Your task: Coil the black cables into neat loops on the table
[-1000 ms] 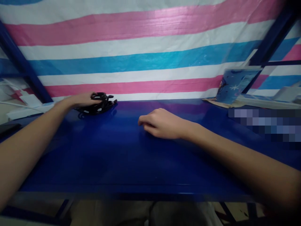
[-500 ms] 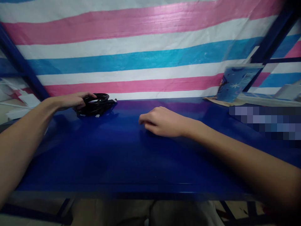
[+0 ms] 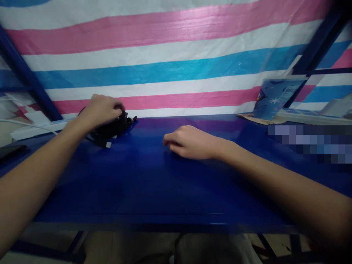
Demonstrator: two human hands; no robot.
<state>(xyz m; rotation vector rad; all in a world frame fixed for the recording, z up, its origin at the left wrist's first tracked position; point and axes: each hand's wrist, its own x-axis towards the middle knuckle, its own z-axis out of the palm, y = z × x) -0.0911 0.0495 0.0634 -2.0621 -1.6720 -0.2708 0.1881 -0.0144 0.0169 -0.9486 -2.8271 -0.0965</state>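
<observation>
My left hand [image 3: 103, 110] reaches over a bundle of black cables [image 3: 110, 128] at the back left of the blue table [image 3: 154, 187]. Its fingers are curled down and closed on a cable; the hand hides part of the bundle. A cable end with a pale connector [image 3: 108, 145] sticks out in front of the bundle. My right hand [image 3: 188, 143] rests on the table near the middle, its fingers loosely curled in, with nothing seen in them.
A striped plastic sheet [image 3: 165, 73] hangs behind the table. At the back right stands a blue printed packet [image 3: 276, 97]. On the left are a white power strip [image 3: 33, 131] with a charger and a dark flat object [image 3: 12, 152]. Blue frame posts [image 3: 41, 93] flank the table.
My left hand has moved right and slightly up over the cables, its fingers now curled in. A connector end has shifted forward and left. The right hand stays put.
</observation>
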